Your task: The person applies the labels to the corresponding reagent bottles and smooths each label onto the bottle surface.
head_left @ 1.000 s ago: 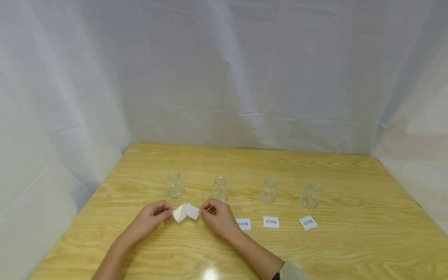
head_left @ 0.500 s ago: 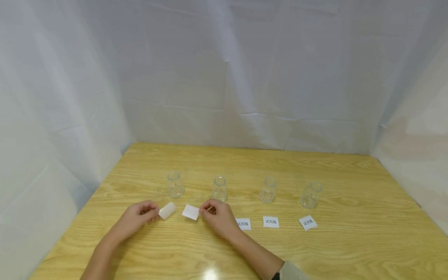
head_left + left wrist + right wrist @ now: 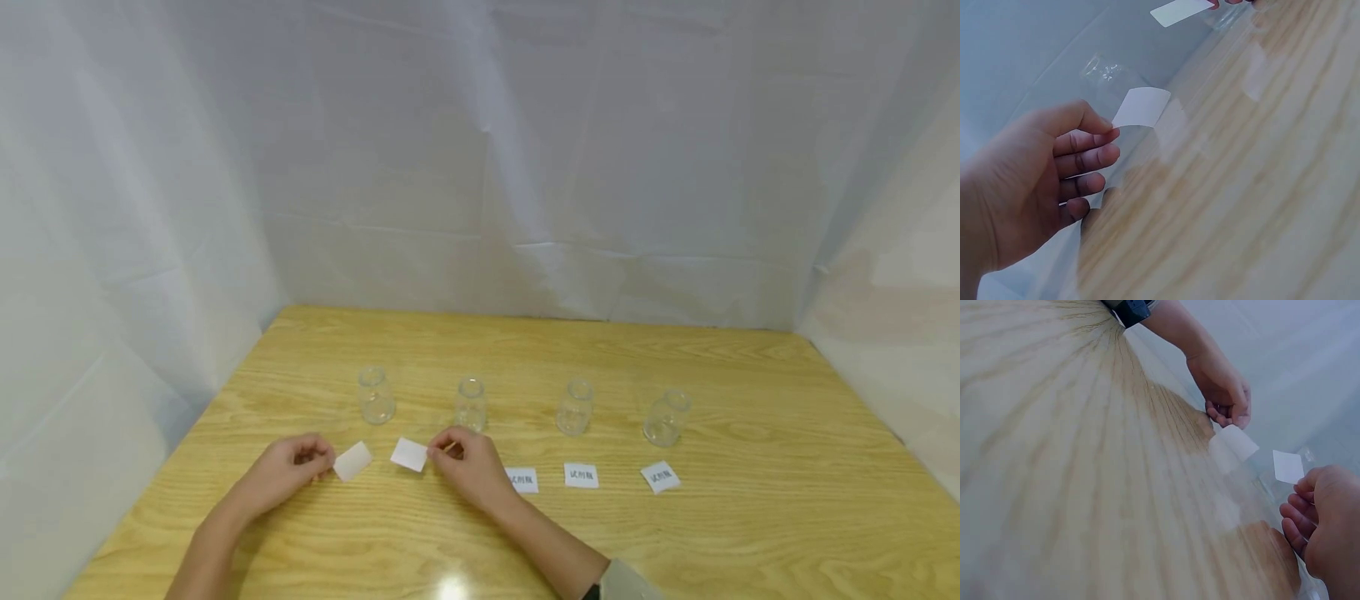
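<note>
In the head view, my left hand (image 3: pixel 281 471) pinches a small cream-tinted piece of backing paper (image 3: pixel 352 461) by its edge. The left wrist view shows this backing paper (image 3: pixel 1142 107) bent in a slight curve between thumb and forefinger. To its right, my right hand (image 3: pixel 476 471) pinches a white sticker label (image 3: pixel 409 454) at one corner, no print showing on its upper face. A gap separates the two pieces. Both are held over the wooden table, in front of the two leftmost glass bottles (image 3: pixel 377 400). The right hand partly covers the foot of the second bottle (image 3: pixel 471 408).
Two more glass bottles (image 3: pixel 575 410) stand along the same row to the right. Three printed labels (image 3: pixel 581 476) lie in front of them, the leftmost partly behind my right hand. White sheeting (image 3: pixel 480 167) encloses the wooden table (image 3: pixel 712 542) at the back and sides.
The joined paper has come apart into two pieces. My left hand has drawn leftward with the backing paper and turned it flatter. The right hand with the label has stayed nearly still.
</note>
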`<state>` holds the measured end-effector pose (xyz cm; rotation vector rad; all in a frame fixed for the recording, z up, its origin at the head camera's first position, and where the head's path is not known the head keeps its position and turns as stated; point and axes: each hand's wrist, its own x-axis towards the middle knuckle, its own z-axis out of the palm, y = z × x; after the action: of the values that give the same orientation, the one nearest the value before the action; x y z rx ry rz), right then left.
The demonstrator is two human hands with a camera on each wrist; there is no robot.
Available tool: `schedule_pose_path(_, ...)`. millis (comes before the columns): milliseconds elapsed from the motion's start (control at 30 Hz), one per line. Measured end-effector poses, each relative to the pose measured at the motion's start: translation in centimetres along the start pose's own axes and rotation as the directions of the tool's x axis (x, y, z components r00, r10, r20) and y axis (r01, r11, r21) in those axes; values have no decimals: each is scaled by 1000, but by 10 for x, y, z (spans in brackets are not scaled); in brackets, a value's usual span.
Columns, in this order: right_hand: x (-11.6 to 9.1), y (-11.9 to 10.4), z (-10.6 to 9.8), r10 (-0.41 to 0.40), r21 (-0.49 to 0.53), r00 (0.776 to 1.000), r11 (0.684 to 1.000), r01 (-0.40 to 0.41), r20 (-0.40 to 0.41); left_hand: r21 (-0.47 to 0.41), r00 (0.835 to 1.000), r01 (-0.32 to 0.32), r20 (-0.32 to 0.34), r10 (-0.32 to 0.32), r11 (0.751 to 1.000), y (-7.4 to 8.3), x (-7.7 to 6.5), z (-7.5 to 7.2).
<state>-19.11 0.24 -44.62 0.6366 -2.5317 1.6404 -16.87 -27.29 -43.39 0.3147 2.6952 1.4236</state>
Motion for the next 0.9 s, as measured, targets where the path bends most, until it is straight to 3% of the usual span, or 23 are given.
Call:
schedule_pose_path(267, 0, 1, 1, -20, 14, 1000, 1000, 20, -8, 76, 999, 3, -44, 1, 997, -1, -1, -3)
schedule_pose_path(500, 0, 1, 0, -8, 6, 1000, 1000, 8, -2, 87, 997, 4, -74, 3, 996, -3, -3, -6)
schedule_pose_path(633, 1, 1, 1, -20, 7, 1000, 1000, 20, -2, 117, 992, 0, -126, 15, 993, -1, -2, -5)
schedule_pose_path(733, 1, 0, 1, -16, 12, 1000, 1000, 16, -3, 118, 978, -43, -198, 66, 992, 4, -1, -1)
schedule_pose_path(800, 0, -1, 1, -13, 14, 1000, 1000, 13, -6, 113, 960, -84, -257, 111, 990, 9, -1, 5)
schedule_pose_path(900, 0, -1, 1, -3, 14, 1000, 1000, 3, -13, 93, 911, -191, -353, 212, 977, 19, 1, 16)
